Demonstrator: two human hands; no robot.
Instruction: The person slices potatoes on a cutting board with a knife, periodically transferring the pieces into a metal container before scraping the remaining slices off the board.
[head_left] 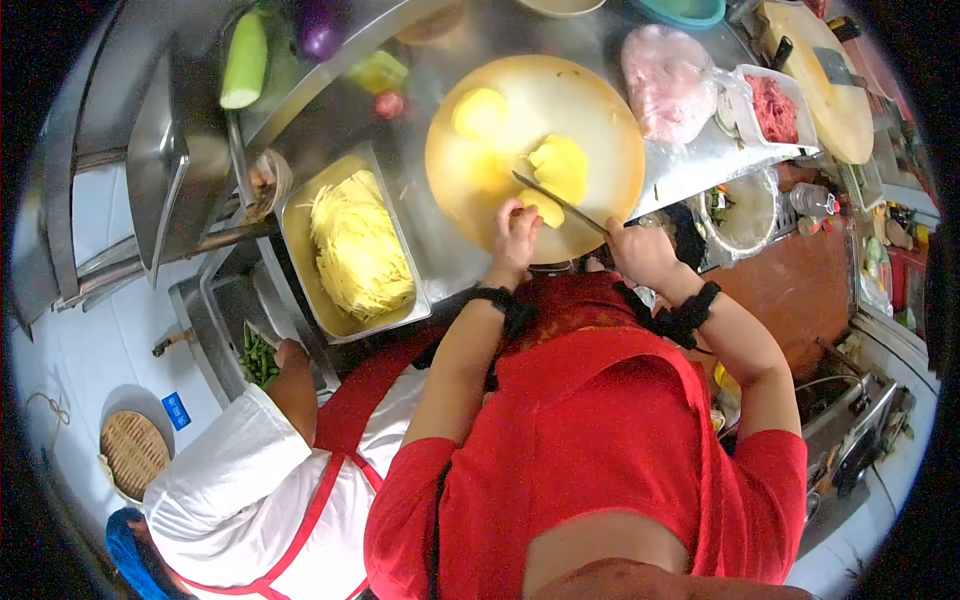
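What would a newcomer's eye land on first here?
Probably the round cutting board at upper center, where the right hand holds a knife by bright yellow potato pieces. The metal tray to its left, heaped with potato shreds, and the vivid red clothing below also stand out.

Yellow slices [562,168] on 1 round board [600,120], 1 knife [562,203] slanted between them, 1 rounded yellow piece [480,113] apart

A kitchen, shown by the sink [235,290] and cutting board [600,125].
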